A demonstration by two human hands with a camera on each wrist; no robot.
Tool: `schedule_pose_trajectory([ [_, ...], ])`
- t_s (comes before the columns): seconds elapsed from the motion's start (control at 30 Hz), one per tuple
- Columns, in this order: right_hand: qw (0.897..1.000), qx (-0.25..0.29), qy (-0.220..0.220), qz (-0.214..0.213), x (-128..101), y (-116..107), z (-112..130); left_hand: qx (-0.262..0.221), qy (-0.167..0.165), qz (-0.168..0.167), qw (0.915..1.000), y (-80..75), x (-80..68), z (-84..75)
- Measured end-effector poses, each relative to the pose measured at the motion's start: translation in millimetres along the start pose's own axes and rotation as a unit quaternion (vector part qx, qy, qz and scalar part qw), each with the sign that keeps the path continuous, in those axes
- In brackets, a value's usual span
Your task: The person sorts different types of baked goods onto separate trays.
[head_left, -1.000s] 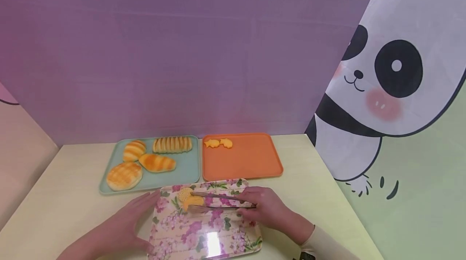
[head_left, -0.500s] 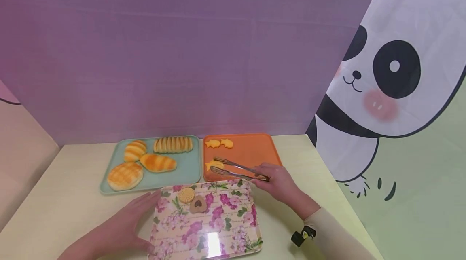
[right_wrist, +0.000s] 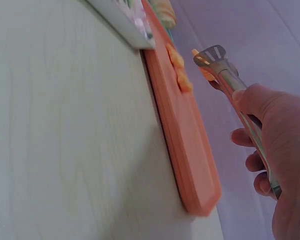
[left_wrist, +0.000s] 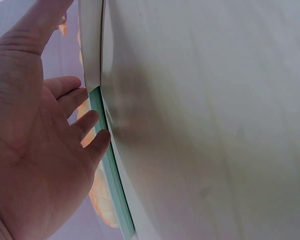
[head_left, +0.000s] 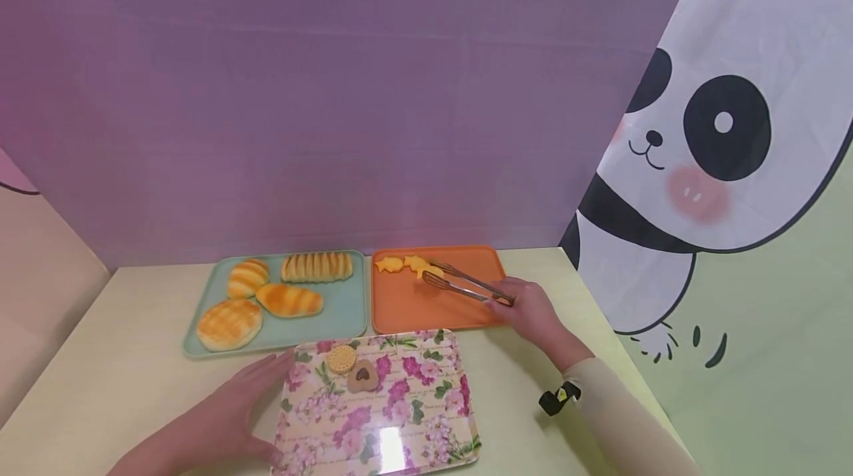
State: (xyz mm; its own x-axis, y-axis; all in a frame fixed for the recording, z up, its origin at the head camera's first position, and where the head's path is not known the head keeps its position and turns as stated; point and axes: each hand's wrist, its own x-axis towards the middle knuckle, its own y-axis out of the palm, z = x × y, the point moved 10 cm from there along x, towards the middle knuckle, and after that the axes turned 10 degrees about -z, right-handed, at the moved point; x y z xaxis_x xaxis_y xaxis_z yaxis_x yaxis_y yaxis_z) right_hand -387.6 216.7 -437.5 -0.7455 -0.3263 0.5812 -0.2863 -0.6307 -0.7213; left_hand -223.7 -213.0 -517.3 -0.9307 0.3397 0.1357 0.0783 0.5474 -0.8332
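Right hand: the right hand [head_left: 529,309] is curled round the rear of the metal tongs [head_left: 466,283], squeezing them.
Tongs: the two arms run forward and left from the hand; the tips are closed on a small yellow biscuit [head_left: 432,271]. Whether it hangs just over the tray or touches it cannot be told.
Biscuit: likely light, thin and brittle, so a soft squeeze across its flat faces should do; a hard one could snap it, and smooth metal tips may let it slip.
Under the tips: the orange tray [head_left: 460,313], its far end.
Just left of the tips: two more yellow biscuits [head_left: 389,263], lying flat on that tray.
Nearer the person than the grip: the flowered tray [head_left: 426,417], with a round biscuit [head_left: 341,358] and a brown biscuit [head_left: 363,375] on it.
Left hand: the left hand [head_left: 220,417] lies flat with fingers straight, against the flowered tray's left edge.
Far left: a green tray [head_left: 346,309] with four bread rolls [head_left: 286,298].
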Motion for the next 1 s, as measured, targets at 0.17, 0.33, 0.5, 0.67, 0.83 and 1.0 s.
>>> schedule_pose_trajectory([
  [0.17,0.999,-0.008,0.047,-0.008,3.8,0.1,-20.0,-0.005,-0.002,0.001,1.0,0.2,0.3,-0.1],
  [0.33,0.997,-0.009,0.071,-0.024,7.2,3.3,-34.7,-0.009,-0.003,0.003,1.0,1.3,0.5,0.7],
  [0.5,0.996,-0.023,0.078,-0.039,10.4,9.8,-40.3,-0.004,0.008,-0.009,0.9999,0.1,0.7,1.2],
  [0.67,0.993,-0.021,0.112,-0.027,11.8,19.8,-39.4,-0.003,0.006,-0.005,1.0,0.9,0.3,2.4],
  [0.83,0.99,-0.03,0.139,-0.015,12.2,27.2,-40.2,-0.003,0.001,0.002,1.0,2.5,0.3,3.0],
  [1.0,0.987,-0.026,0.156,-0.015,13.9,29.4,-42.0,-0.005,-0.002,0.001,1.0,1.9,-0.1,2.1],
])
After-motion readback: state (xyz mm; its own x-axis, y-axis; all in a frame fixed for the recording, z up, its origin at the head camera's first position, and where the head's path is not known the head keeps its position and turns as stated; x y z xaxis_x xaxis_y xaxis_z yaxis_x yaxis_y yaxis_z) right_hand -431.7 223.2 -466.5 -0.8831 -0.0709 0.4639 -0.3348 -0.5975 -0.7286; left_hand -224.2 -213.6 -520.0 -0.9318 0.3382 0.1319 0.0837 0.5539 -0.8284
